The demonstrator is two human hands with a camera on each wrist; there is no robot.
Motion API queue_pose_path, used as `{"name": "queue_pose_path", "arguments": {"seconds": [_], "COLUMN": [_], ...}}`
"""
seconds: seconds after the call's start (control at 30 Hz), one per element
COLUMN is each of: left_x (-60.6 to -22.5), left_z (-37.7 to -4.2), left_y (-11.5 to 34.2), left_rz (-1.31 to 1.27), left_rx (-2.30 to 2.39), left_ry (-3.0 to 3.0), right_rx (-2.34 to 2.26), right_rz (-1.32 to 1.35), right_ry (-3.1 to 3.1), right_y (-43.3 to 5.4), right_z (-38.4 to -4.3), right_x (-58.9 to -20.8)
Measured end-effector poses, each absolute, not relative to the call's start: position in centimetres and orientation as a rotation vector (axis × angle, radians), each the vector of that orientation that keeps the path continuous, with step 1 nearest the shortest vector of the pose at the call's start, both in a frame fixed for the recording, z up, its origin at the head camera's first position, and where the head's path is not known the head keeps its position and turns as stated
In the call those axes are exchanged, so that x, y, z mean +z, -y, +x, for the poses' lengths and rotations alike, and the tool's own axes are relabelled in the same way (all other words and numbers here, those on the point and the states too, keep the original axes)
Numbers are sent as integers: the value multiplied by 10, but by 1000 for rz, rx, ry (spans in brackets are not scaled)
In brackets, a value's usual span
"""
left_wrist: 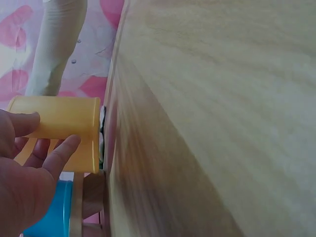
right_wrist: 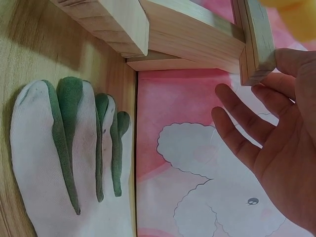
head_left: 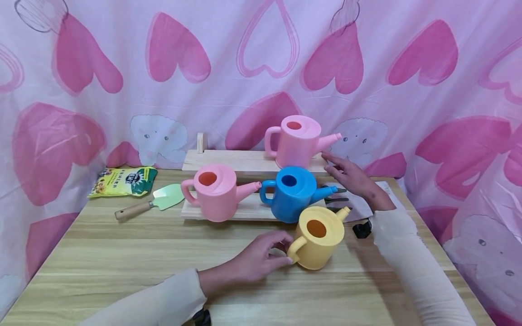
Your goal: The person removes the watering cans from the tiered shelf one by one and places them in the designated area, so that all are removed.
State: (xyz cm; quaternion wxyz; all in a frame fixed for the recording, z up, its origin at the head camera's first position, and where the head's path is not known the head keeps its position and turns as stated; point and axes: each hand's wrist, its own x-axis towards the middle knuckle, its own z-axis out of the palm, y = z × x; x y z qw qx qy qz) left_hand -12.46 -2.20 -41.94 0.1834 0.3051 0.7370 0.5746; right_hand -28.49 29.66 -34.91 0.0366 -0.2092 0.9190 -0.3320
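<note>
In the head view my left hand (head_left: 261,258) pinches the handle of a yellow watering can (head_left: 322,244), thumb and fingers around it. The can's base hangs close over the table, its spout pointing right and away. My right hand (head_left: 350,176) reaches to the right end of a wooden two-step rack (head_left: 240,159). In the right wrist view, thumb and fingers grip the upper board's end (right_wrist: 257,49). A pink watering can (head_left: 299,142) stands on the upper step. Another pink watering can (head_left: 216,194) and a blue watering can (head_left: 291,197) stand on the lower step.
White gloves with green-coated fingers (right_wrist: 69,143) lie right of the rack. A small trowel (head_left: 167,198) with a wooden handle and a yellow-green packet (head_left: 124,182) lie left on the wooden table (head_left: 163,246). A pink heart-patterned curtain (head_left: 220,104) hangs behind.
</note>
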Motion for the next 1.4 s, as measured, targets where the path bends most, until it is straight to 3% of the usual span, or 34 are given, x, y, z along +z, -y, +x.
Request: {"name": "queue_pose_path", "arguments": {"seconds": [0.77, 1.4], "left_x": [-433, -428], "left_z": [-131, -136], "left_y": [-3, -4], "left_rz": [1019, 930], "left_rx": [1546, 1529], "left_ry": [-2039, -2043], "right_rx": [-1018, -1020], "right_rz": [-678, -669], "right_ry": [-2812, -2814], "right_y": [-296, -296], "right_z": [-284, -286], "right_x": [-347, -348]}}
